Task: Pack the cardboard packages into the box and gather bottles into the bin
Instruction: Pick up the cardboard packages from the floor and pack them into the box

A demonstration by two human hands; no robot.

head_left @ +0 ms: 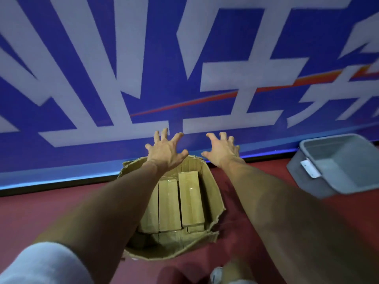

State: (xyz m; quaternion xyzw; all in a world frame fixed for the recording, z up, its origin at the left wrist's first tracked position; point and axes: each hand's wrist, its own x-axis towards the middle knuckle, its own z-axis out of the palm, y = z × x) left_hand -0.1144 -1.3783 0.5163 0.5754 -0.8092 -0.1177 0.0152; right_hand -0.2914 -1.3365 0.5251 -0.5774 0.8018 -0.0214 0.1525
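Observation:
An open cardboard box point(213, 193) stands on the red floor below me, its rim torn on the right side. Inside it several long cardboard packages point(190, 199) lie side by side. My left hand point(166, 149) stretches out above the box's far edge with fingers spread and nothing in it. My right hand point(222, 149) is level with it, just past the box's far right corner, also spread and empty. A grey bin point(307, 181) sits tilted at the right. I see no bottles in view.
A blue wall banner point(164, 58) with large white characters and an orange stripe rises right behind the box. The red floor point(51, 212) extends left and right of the box. A shoe tip point(216, 273) shows at the bottom edge.

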